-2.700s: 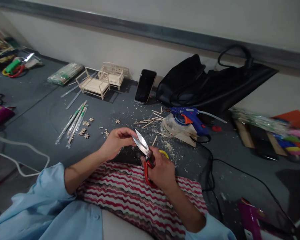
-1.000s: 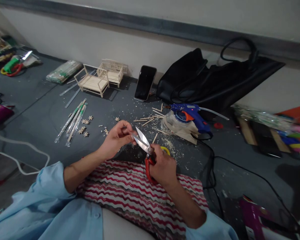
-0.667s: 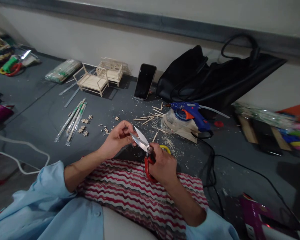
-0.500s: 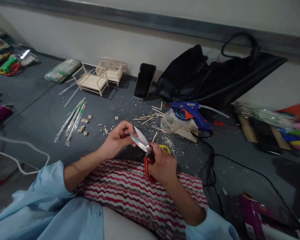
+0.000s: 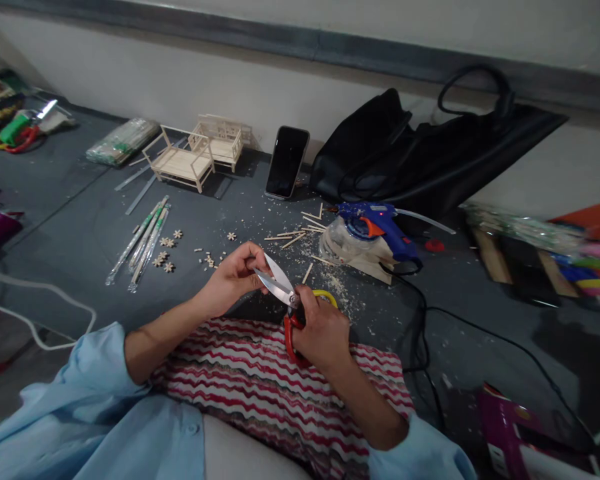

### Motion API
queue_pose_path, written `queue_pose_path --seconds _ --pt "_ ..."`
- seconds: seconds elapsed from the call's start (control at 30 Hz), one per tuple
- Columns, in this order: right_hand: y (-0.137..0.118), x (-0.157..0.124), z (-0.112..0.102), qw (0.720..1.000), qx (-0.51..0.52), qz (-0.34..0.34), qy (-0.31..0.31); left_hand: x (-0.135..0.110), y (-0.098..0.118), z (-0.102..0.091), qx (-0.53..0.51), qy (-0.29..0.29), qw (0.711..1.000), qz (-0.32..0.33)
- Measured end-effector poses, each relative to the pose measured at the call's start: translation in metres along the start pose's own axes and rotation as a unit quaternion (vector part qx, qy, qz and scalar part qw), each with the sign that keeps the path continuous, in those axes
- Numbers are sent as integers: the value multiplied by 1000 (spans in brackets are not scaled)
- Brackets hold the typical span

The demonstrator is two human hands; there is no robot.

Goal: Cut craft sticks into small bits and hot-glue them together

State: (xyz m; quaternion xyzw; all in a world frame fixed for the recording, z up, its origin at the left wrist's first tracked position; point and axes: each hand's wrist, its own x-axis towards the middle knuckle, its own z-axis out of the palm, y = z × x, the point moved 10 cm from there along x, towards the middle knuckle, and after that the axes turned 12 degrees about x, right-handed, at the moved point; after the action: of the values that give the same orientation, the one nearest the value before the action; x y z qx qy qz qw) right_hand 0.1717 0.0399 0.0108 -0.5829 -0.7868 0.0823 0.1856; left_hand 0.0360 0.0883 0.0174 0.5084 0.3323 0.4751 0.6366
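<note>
While the right hand (image 5: 323,330) grips the scissors (image 5: 281,291) with their blades parted, the left hand (image 5: 235,277) has its fingertips pinched right by the blades; I cannot tell what sits between them. Just beyond, short sticks (image 5: 293,241) lie loose among crumbs on the surface (image 5: 75,253), with a glue gun (image 5: 384,221) to their right and flower-shaped pieces (image 5: 169,267), apparently finished, to their left. Two miniature wooden frames (image 5: 185,163) behind look assembled, while the wrapped sticks (image 5: 147,242) seem unused as yet.
</note>
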Motion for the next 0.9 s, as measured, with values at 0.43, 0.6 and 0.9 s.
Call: queue_pose_path --seconds 0.43,0.6,0.9 --pt "-3 -2 3 1000 12 -6 -2 0 -3 1 -23 -4 1000 -9" --pt "-3 -1 3 1000 10 4 -18 -1 -5 3 -36 -8 999 -16" --pt "-2 -2 5 1000 0 11 -23 -1 -7 2 -29 -15 999 -19"
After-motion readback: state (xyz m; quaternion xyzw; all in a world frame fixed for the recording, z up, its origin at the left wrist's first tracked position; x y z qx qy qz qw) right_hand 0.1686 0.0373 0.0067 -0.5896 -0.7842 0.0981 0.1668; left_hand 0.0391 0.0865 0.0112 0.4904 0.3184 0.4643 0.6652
